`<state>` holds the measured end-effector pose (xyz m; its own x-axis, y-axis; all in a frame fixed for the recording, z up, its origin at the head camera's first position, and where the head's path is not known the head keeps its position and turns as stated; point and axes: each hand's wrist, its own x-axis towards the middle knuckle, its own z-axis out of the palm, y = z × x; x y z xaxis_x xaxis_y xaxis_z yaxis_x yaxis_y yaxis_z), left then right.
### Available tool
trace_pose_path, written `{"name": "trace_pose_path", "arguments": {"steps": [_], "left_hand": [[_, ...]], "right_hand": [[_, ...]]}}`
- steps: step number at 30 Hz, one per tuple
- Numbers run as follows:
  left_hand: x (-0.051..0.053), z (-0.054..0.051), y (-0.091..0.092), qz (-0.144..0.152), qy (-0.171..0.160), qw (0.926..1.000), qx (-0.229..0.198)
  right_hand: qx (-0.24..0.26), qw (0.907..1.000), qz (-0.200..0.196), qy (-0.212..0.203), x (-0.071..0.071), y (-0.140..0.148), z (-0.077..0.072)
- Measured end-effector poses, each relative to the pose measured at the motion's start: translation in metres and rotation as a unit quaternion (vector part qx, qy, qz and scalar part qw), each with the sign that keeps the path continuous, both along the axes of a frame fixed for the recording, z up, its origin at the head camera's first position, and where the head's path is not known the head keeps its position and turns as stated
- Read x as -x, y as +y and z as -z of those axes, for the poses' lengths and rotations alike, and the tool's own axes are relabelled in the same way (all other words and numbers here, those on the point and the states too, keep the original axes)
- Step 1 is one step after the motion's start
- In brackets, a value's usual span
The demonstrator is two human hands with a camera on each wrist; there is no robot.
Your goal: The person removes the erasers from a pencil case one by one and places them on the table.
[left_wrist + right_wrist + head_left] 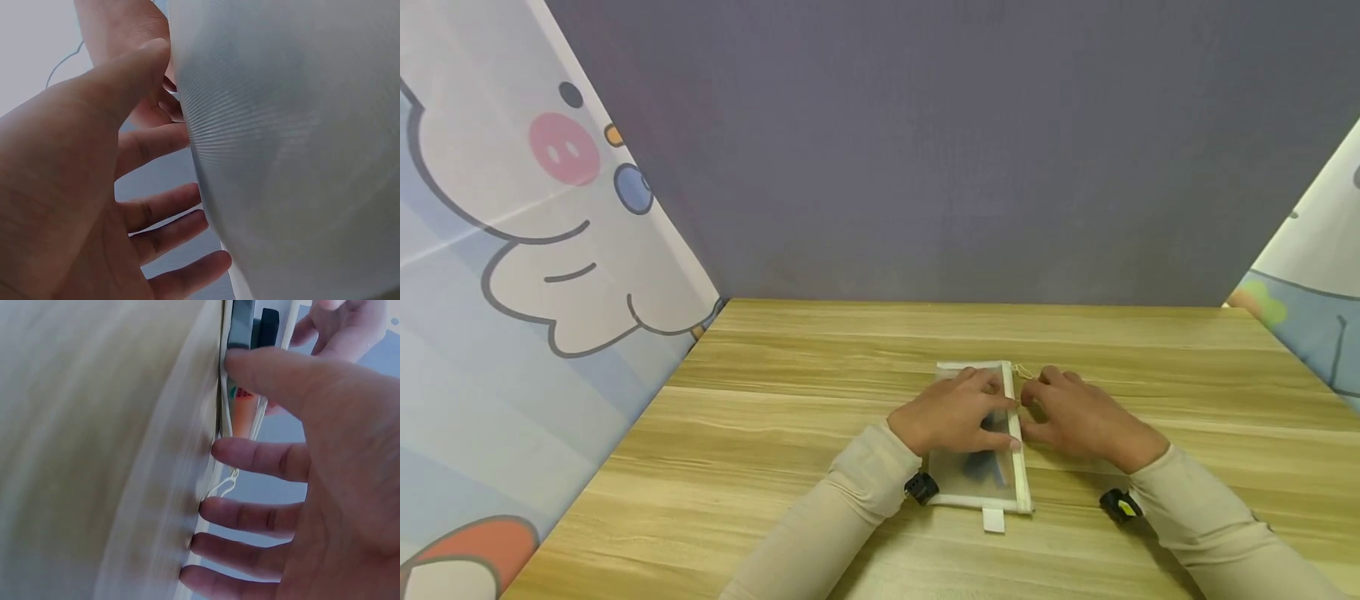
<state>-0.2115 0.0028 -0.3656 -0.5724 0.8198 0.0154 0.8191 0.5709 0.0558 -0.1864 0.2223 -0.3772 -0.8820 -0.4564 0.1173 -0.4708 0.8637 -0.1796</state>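
Note:
A translucent white-edged zip pouch (pixel 953 482) lies flat on the wooden table, with dark shapes faintly visible inside. My left hand (pixel 955 414) rests across it, thumb and fingers spread along the zipped right edge (pixel 1021 479). Just right of that edge, my right hand (pixel 1078 421) bends its fingers toward it. In the right wrist view the mouth stands apart, showing a grey and black object (pixel 242 325) and an orange object (pixel 245 415). The right thumb touches the mouth's near lip; the fingertips lie well apart from it. Neither hand visibly pinches anything.
A thin cord loop (pixel 1022 372) hangs off the pouch's far corner, and a white tag (pixel 993 521) sticks out at its near side. A grey panel (pixel 962 167) rises behind the table (pixel 760 400). Printed cartoon cloth (pixel 490 400) borders the left side.

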Motion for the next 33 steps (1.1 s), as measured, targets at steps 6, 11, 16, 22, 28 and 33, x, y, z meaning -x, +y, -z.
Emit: {"name": "trace_pose_path", "arguments": {"steps": [6, 11, 16, 22, 28, 33], "left_hand": [[-0.0015, 0.0012, 0.0018, -0.005, -0.024, 0.9997, 0.007], [-0.0055, 0.0014, 0.0038, -0.02, -0.039, 0.9988, 0.022], [-0.0082, 0.001, 0.0058, -0.021, -0.041, 0.9985, 0.028], [-0.0055, 0.0016, 0.0064, -0.006, -0.043, 0.999, -0.009], [-0.0018, 0.0023, 0.0033, -0.003, -0.066, 0.9961, -0.059], [0.0013, -0.0009, -0.0009, -0.02, -0.082, 0.9911, -0.103]], "right_hand": [[0.001, 0.9999, -0.007, -0.015, -0.0003, 0.002, -0.0013], [0.006, 0.9998, -0.011, -0.012, -0.0012, 0.0029, -0.0016], [0.007, 0.9999, -0.013, -0.003, -0.0007, 0.0033, -0.0008], [0.001, 0.9999, -0.016, -0.003, 0.0, 0.0045, -0.0015], [-0.002, 0.9997, -0.02, -0.012, 0.0, 0.0061, -0.0026], [-0.004, 0.9997, -0.017, -0.02, -0.0003, 0.0069, -0.0021]]}}
